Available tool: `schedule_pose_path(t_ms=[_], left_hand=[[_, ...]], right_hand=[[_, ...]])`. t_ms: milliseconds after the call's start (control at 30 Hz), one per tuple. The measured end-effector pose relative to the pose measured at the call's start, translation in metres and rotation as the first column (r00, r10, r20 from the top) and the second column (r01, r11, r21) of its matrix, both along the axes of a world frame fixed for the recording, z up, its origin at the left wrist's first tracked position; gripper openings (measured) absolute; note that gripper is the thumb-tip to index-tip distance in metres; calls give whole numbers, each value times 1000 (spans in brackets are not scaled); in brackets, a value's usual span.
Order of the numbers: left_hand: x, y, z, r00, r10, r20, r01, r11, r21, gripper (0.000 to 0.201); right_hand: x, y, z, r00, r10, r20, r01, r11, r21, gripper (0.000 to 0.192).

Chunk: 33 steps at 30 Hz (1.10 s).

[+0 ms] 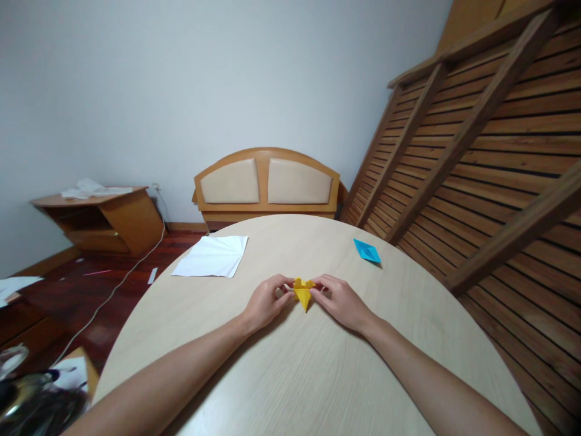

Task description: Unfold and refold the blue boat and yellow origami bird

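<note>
Fingers of both hands are pinching a small yellow folded paper figure (302, 292) that is lying near the middle of the round pale wooden table (318, 375), its pointed tip aiming toward the near edge and two short flaps standing at its far side. The left hand (265, 301) is gripping the figure's left edge between thumb and forefinger, with the other fingers curled under; the right hand (341, 301) is doing the same on the right edge, its remaining fingers resting loosely on the tabletop. Judging by its look, the paper is very light and thin, stiffened only where the layers are stacked along the creases, so it is likely to crumple or tear under a hard squeeze and to slide easily on the smooth wood; the thick folded edges beside the flaps seem the safest places to hold. Farther back and to the left, a white creased sheet of paper (212, 257) is lying flat, and far to the right a small blue folded paper piece (367, 250) is sitting well apart from the hands. Beyond the table, a wooden headboard with beige padded panels (267, 181) is leaning against the wall.
</note>
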<state>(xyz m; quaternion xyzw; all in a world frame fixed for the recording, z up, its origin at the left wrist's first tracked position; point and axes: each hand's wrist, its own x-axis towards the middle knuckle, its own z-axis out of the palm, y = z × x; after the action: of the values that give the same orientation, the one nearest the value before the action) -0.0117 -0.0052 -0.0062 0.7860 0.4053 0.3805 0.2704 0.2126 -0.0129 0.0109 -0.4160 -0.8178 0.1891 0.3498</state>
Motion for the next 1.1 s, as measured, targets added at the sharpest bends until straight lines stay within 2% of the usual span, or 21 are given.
schedule_pose_path(t_ms=[333,567,800,900,1100], left_hand=[[2,1,-1,999,35,-9,-35,999,-38,22],[2,-1,-1,1000,-1,22,2,998,-57,25],[1,2,-7,994,-44,104,54,994,-94,32],[-1,5,-10,998,-36,55,41,995,-96,37],[-3,3,-10,985,-5,-174,3,1000,-9,38]], right_hand=[[2,-1,-4,998,46,-45,-49,997,-64,37],[-3,-1,-7,991,52,-125,-67,991,-119,34],[-1,1,-8,987,28,-159,-53,987,-150,25],[2,4,-9,978,-21,-210,-15,986,-168,24],[16,16,-5,939,-121,-320,68,983,-173,27]])
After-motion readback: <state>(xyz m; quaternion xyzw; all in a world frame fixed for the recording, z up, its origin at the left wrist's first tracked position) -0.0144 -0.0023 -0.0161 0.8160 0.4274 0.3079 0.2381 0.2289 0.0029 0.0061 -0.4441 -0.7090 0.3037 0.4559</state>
